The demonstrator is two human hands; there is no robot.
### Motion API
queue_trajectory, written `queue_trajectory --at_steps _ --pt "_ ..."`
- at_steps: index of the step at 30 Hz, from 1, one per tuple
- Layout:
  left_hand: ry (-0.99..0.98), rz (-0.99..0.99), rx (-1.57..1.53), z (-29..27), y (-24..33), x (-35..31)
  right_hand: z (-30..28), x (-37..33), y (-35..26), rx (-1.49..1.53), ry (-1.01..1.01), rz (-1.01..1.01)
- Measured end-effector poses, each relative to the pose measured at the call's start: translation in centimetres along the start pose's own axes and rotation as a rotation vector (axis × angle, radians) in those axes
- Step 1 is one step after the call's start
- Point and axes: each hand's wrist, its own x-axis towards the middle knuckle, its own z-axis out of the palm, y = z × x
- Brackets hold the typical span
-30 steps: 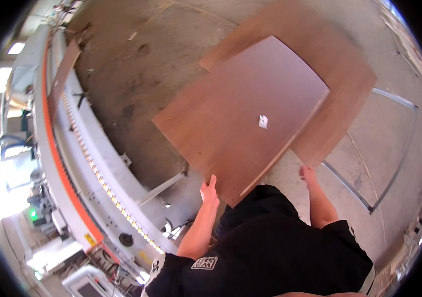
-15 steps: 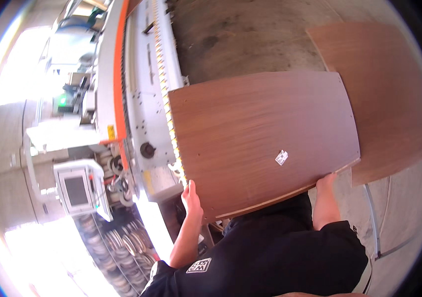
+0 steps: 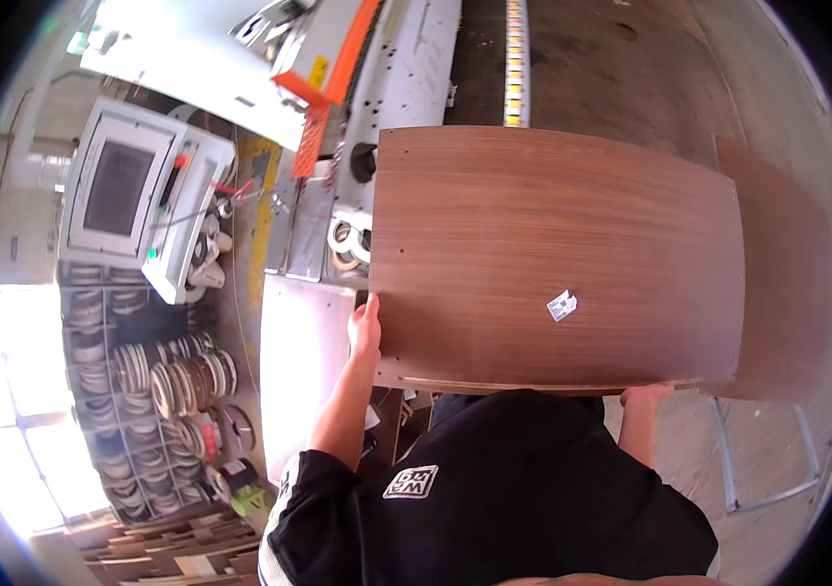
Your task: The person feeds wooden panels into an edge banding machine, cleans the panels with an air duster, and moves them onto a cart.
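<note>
I hold a large brown wood-grain panel (image 3: pixel 553 254) flat in front of my chest, with a small white sticker (image 3: pixel 561 306) on its top face. My left hand (image 3: pixel 365 330) grips the panel's left edge near the front corner. My right hand (image 3: pixel 646 395) holds the panel's front edge from below, near the right corner; only its fingers show. The panel's far edge lies over the long grey and orange machine (image 3: pixel 387 68).
A white control console with a screen (image 3: pixel 138 195) stands to the left of the machine. Racks with several rolls of edge tape (image 3: pixel 162 381) fill the lower left. Another brown panel (image 3: pixel 787 283) rests on a stack at the right, above a concrete floor (image 3: pixel 631 68).
I have turned left with the panel, away from the stack on the floor. The panel now faces the machine, and the console and tape rolls have come into view.
</note>
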Motion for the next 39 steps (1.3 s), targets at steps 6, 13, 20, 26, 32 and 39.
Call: queue_trajectory --at_steps 6,13,20,26,32,39 --pt "0.291 0.225 0.825 -9.8 -0.2 6.3 -1.1 -11.0 7.1 -0.125 -0.079 0.145" --pt "0.14 0.934 0.966 -11.6 -3.2 5.6 -7.1 -13.0 9.0 -0.465 -0.377 0.326" --pt "0.119 0.882 0.887 -10.3 -3.2 4.3 -5.6 -8.3 3.5 -0.317 -0.128 0.03" --pt "-0.016 0.938 0.851 -8.7 -2.9 0.8 -4.3 -8.9 5.1 -0.347 -0.093 0.043" --pt "0.033 0.916 0.855 -9.8 -0.9 4.1 -2.4 -11.7 7.3 -0.333 -0.172 0.117" --pt "0.077 0.908 0.859 -10.1 0.0 6.3 0.4 -12.0 8.6 -0.399 -0.134 0.084"
